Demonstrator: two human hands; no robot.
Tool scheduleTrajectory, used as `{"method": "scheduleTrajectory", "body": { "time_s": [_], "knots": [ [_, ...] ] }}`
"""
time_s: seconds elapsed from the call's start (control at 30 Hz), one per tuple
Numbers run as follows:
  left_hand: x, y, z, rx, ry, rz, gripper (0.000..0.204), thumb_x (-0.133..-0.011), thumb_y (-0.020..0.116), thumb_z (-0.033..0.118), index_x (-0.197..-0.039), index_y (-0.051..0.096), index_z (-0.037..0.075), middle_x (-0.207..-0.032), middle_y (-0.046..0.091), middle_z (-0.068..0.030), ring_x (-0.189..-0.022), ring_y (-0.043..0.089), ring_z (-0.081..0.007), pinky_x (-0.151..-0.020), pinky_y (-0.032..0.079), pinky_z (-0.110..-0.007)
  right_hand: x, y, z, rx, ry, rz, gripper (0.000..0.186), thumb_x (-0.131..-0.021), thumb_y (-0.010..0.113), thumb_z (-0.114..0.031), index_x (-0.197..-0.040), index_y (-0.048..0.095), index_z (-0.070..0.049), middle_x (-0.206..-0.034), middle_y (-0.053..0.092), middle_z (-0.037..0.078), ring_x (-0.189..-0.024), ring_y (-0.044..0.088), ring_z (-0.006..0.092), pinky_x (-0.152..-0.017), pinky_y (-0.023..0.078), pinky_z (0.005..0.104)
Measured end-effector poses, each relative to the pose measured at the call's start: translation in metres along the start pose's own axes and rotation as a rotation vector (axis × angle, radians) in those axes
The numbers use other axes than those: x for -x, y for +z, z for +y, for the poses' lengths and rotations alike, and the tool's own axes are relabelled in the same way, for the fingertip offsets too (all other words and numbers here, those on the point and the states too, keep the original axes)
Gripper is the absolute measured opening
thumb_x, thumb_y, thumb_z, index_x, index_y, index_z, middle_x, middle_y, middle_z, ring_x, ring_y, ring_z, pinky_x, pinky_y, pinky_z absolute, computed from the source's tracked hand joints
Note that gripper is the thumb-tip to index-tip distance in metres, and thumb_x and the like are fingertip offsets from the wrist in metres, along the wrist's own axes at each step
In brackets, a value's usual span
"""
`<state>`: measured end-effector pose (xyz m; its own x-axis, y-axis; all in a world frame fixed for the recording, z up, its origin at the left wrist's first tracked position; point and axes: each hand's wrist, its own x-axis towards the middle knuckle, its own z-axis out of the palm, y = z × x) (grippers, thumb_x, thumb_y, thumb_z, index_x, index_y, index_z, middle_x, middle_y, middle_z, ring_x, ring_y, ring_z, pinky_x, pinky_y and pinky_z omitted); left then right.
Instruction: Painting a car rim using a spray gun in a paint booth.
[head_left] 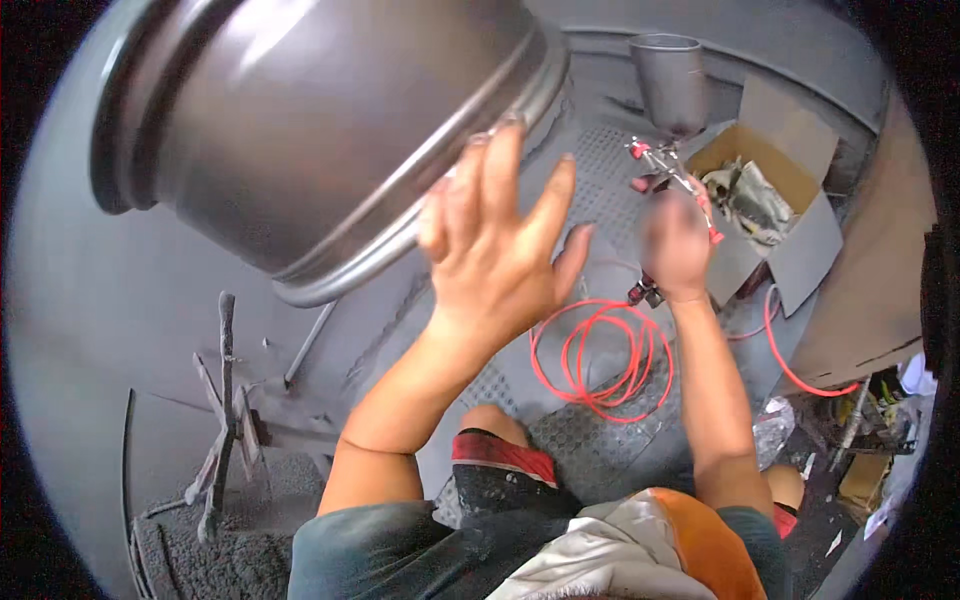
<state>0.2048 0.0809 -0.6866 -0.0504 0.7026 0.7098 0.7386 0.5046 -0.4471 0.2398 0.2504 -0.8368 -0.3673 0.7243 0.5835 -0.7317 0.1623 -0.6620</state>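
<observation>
A large dark grey metallic wheel rim fills the upper left, its lighter lip facing down and right. At that lip my left hand is raised with fingers spread; the fingertips overlap the edge, and I cannot tell whether they touch it. To the right, my right hand is wrapped round the handle of a spray gun. A grey paint cup sits on top of the gun. Blur covers part of the right hand and the gun's handle.
Below the gun, a red air hose lies coiled on the floor. An open cardboard box with crumpled material stands at right. A rough, paint-crusted stand is at lower left. Clutter and plastic wrap lie at lower right.
</observation>
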Motion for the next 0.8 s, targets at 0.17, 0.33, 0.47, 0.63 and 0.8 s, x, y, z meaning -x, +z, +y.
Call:
{"method": "scheduleTrajectory", "body": {
  "time_s": [0.17, 0.33, 0.47, 0.63, 0.8],
  "knots": [
    [-0.014, 0.007, 0.006, 0.043, 0.028, -0.062, 0.050, -0.070, 0.071, 0.041, -0.113, 0.062, 0.018, -0.141, 0.039, -0.0171, -0.128, 0.035, -0.0310, -0.101, 0.022, -0.043, -0.039, 0.003, -0.112, -0.042, 0.005, -0.102, 0.040, -0.104, 0.034, -0.032, -0.121, 0.047, 0.002, -0.105, 0.063, 0.017, -0.051, 0.044, 0.0069, -0.048, 0.038, 0.0206],
    [-0.014, -0.008, 0.003, 0.072, 0.045, -0.079, 0.051, -0.069, 0.072, 0.039, -0.114, 0.060, 0.018, -0.141, 0.039, -0.0178, -0.127, 0.037, -0.0316, -0.101, 0.024, -0.043, -0.052, 0.016, -0.193, -0.096, -0.085, -0.214, 0.047, -0.103, 0.031, -0.037, -0.119, 0.049, 0.004, -0.103, 0.063, 0.019, -0.046, 0.042, 0.0076, -0.044, 0.037, 0.0207],
    [-0.005, -0.015, 0.001, 0.138, 0.049, -0.052, 0.047, -0.069, 0.073, 0.036, -0.111, 0.062, 0.018, -0.139, 0.042, -0.0157, -0.124, 0.041, -0.0302, -0.100, 0.027, -0.042, -0.058, 0.021, -0.234, -0.204, -0.063, -0.270, 0.045, -0.103, 0.035, -0.036, -0.118, 0.049, 0.003, -0.093, 0.062, 0.016, -0.043, 0.039, 0.0076, -0.040, 0.034, 0.0206],
    [0.024, -0.019, -0.015, 0.087, 0.062, 0.095, 0.034, -0.070, 0.071, 0.035, -0.099, 0.066, 0.020, -0.132, 0.052, -0.0082, -0.121, 0.047, -0.0229, -0.103, 0.023, -0.038, -0.075, 0.018, -0.245, -0.258, -0.059, -0.406, 0.041, -0.102, 0.037, -0.036, -0.114, 0.050, 0.001, -0.080, 0.056, 0.010, -0.042, 0.037, 0.0066, -0.038, 0.031, 0.0201],
    [0.093, -0.013, -0.092, 0.123, 0.103, 0.340, 0.018, -0.063, 0.071, 0.017, -0.082, 0.070, 0.017, -0.116, 0.057, -0.0057, -0.113, 0.052, -0.0255, -0.096, 0.035, -0.040, -0.092, 0.033, -0.241, -0.061, -0.123, -0.306, 0.038, -0.102, 0.039, -0.037, -0.110, 0.052, -0.003, -0.078, 0.053, 0.006, -0.042, 0.036, 0.0056, -0.038, 0.031, 0.0200]
  ]
}}
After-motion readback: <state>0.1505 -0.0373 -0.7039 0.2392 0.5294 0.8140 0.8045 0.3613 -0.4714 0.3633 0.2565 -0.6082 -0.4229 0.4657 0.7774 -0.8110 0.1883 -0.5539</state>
